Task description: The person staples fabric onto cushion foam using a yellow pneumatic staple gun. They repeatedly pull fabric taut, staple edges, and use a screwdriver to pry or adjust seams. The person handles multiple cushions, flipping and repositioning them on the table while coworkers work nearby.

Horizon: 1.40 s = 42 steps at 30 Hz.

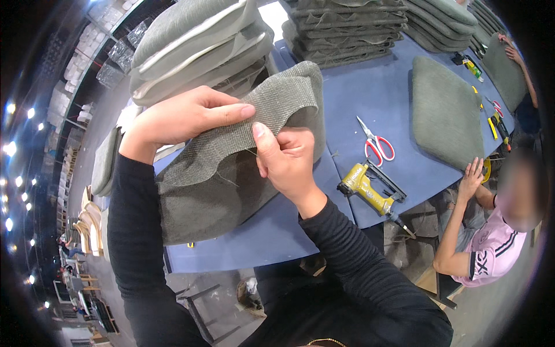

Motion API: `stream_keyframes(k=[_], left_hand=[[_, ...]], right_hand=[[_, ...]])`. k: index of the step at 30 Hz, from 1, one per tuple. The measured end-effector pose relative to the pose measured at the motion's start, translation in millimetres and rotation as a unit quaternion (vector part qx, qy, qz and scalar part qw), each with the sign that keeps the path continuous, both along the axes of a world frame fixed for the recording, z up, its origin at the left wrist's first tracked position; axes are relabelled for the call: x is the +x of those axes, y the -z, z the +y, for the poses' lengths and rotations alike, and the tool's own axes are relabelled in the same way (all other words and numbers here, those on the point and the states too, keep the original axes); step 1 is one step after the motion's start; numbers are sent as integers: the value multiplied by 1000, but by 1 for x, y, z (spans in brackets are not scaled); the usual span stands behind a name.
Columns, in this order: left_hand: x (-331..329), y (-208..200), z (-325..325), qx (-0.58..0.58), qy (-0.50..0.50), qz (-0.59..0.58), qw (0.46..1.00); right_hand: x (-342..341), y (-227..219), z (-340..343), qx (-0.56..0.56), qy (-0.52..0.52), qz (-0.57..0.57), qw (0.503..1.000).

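Note:
A grey-green upholstered seat cushion (199, 211) is tilted up at the table's near edge. Its woven fabric cover (231, 139) has a loose flap folded over, with frayed threads along the edge. My left hand (193, 118) grips the flap from the far left, thumb on top and the other fingers mostly hidden. With thumb and curled fingers, my right hand (289, 159) pinches the flap's edge just beside the left thumb. Right of my hands, red-handled scissors (376, 147) lie partly open, and a yellow pneumatic staple gun (370, 189) rests near the table edge.
Stacks of grey-green cushions (347, 29) stand along the far side of the blue table (347, 101). Another cushion (445, 110) lies at the right, where a seated co-worker in a pink shirt (491, 251) touches its near corner. More tools lie beyond it.

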<state>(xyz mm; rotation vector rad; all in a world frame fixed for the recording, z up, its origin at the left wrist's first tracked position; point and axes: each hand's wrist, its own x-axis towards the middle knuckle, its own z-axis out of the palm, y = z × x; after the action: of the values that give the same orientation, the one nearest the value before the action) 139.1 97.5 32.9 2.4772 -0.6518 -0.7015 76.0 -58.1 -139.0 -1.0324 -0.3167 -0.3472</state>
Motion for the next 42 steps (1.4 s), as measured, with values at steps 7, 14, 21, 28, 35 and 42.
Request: stream_keyframes(k=[7,14,21,28,35,42], left_hand=[[1,3,0,23,9,-37,999],[-8,-4,-13,77,7,-79,994],[-21,-3,-14,42,18,-112,993],[-24,0,-20,85,35,-118,989],[-49,-2,-38,114,27,-152,981],[-71,11,-49,86,19,-223,971]], right_hand=[[7,2,10,-2,24,-3,1000],[-6,-2,-17,-55,-107,67,991],[-64,126,-110,-279,143,162,936],[-122,179,-201,-607,196,174,750],[-111,196,-202,-714,123,179,665],[-93,123,-207,-623,17,228,748]])
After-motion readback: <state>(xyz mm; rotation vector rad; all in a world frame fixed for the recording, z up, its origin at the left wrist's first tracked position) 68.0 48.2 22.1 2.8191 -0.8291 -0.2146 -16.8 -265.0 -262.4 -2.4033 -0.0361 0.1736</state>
